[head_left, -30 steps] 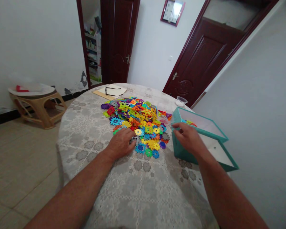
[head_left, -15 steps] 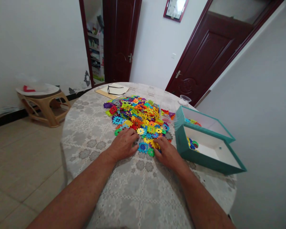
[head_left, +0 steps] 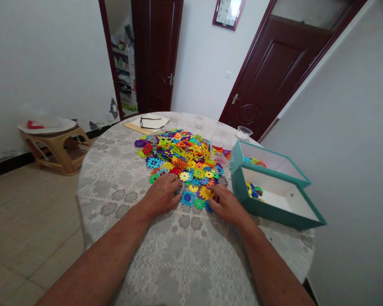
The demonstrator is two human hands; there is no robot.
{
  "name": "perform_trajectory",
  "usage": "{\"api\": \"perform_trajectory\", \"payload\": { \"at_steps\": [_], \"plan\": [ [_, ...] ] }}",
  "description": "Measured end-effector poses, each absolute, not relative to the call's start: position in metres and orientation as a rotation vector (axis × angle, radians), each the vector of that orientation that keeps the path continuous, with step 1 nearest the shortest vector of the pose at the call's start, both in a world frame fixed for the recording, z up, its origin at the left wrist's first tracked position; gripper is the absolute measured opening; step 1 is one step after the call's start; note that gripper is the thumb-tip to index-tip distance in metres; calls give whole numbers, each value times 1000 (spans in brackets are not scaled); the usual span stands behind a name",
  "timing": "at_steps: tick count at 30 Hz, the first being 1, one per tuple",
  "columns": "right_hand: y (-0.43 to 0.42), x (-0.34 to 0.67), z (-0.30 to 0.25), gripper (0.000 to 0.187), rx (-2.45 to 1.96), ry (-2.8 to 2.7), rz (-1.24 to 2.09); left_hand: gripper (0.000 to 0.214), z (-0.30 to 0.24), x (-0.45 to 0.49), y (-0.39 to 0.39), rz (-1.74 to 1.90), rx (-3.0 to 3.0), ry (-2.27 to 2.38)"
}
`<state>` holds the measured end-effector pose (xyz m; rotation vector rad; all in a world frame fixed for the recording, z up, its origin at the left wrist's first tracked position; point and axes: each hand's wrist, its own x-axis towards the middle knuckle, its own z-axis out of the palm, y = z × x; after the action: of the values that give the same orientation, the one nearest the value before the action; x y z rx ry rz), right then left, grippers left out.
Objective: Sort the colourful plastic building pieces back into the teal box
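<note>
Back from the box (head_left: 274,213) at the right edge of the table (head_left: 185,255), the right hand (head_left: 227,205) seems to pinch a yellow piece (head_left: 207,193) at the near rim of the pile (head_left: 181,155); the left hand (head_left: 161,195) rests there, fingers together.

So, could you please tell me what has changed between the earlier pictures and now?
The right hand left the rim of the near teal box and moved left to the near edge of the pile of coloured pieces, where its fingertips now touch them; whether it has a grip on one is unclear. The left hand, the pile and the box stayed put.
</note>
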<state>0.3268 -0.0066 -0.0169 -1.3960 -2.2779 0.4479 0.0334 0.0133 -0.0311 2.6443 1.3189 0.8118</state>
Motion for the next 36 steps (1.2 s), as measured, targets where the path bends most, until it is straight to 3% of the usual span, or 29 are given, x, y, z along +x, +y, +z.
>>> {"api": "perform_trajectory", "payload": {
  "at_steps": [4, 10, 15, 22, 28, 36],
  "plan": [
    [-8, 312, -22, 40, -1508, -2284, 331, 19, -30, 34, 14, 794, 2670, 1316],
    [-10, 303, -18, 11, -1573, -2334, 245, 16, -28, 34, 12, 796, 2702, 1340],
    [-8, 306, -14, 24, -1536, -2338, 137, 17, -30, 33, 14, 795, 2712, 1304],
    [-19, 324, 25, 16, -1249, -1942, -186, 14, -30, 32, 15, 844, 2697, 1261],
    [-12, 384, 40, 20, -1418, -1662, -562, 15, -27, 34, 12, 840, 2675, 1257],
    [-5, 399, 29, 19, -1554, -1601, -653, 28, -27, 35, 12, 947, 2613, 1212]
  ]
}}
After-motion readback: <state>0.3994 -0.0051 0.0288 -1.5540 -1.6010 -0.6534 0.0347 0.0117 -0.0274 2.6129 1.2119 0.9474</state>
